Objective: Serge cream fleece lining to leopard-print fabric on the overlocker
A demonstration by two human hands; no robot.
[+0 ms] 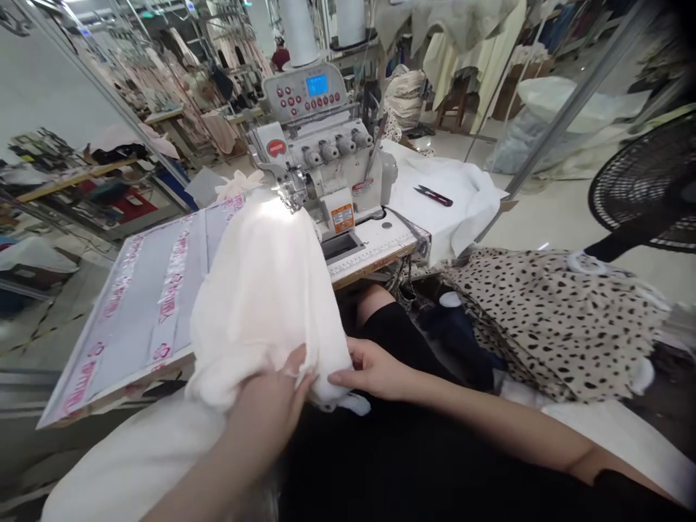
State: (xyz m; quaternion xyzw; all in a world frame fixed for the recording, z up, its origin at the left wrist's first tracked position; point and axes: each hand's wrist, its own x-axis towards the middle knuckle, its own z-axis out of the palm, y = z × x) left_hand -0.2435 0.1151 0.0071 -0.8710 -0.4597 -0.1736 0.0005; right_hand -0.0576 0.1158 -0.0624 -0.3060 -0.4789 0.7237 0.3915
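Note:
A white piece of fabric [266, 290] hangs from the needle area of the overlock sewing machine [326, 159] down toward my lap. My left hand [272, 399] is closed on the fabric's lower edge, its fingers partly sunk in the folds. Just to the right, my right hand [370, 370] pinches the same fabric at its side, thumb toward the cloth. Both hands are close together, well below the machine's lit presser foot area. The fabric's upper end lies under the bright lamp, where its exact seat at the needle is washed out.
Thread snips [433, 196] lie on white cloth [462, 206] right of the machine. A taped board [146, 290] extends to the left. Spotted fabric [554, 319] is heaped at the right, below a black fan [647, 181]. A person [280, 54] is far back.

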